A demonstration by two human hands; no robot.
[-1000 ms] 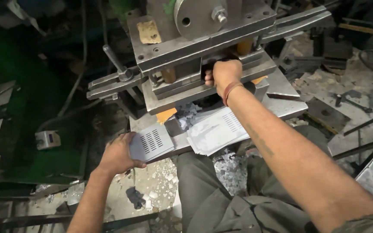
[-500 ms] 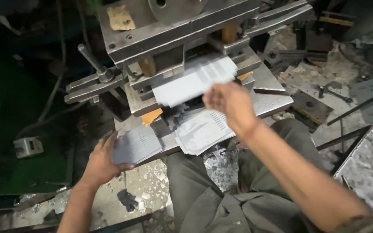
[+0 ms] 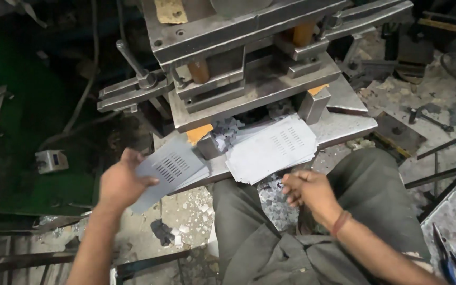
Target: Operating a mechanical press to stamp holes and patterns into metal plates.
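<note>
Slotted metal sheets [image 3: 171,170], thin, grey and punched with a block of short parallel slots, were held in the left hand [image 3: 120,184], which was clamped on their lower left edge with the thumb on top and the fingers beneath; the sheets sat slightly fanned, their far end resting over the front left corner of the press bed [image 3: 344,124]. A second stack of punched sheets [image 3: 271,149], paler and carrying the same slot pattern, lay on the bed directly in front of the die block [image 3: 249,89], its near edge overhanging the bed front. The right hand [image 3: 308,191] hung just below that overhanging edge, above the person's lap, fingers loosely curled and apart, gripping nothing; whether the fingertips touched the stack could not be told because of blur. A reddish band sat on the right wrist. Small grey punch scraps [image 3: 227,127] were heaped at the mouth of the die, and more scraps [image 3: 275,203] lay between the knees and on the floor to the left. An orange piece [image 3: 198,132] showed under the die at its left front. A threaded clamp bolt [image 3: 133,63] stood at an angle on the left arm of the press. Blue-handled pliers [image 3: 452,258] lay on a speckled surface at the far right. A small grey switch box [image 3: 51,160] sat on the left, well apart from both hands.
</note>
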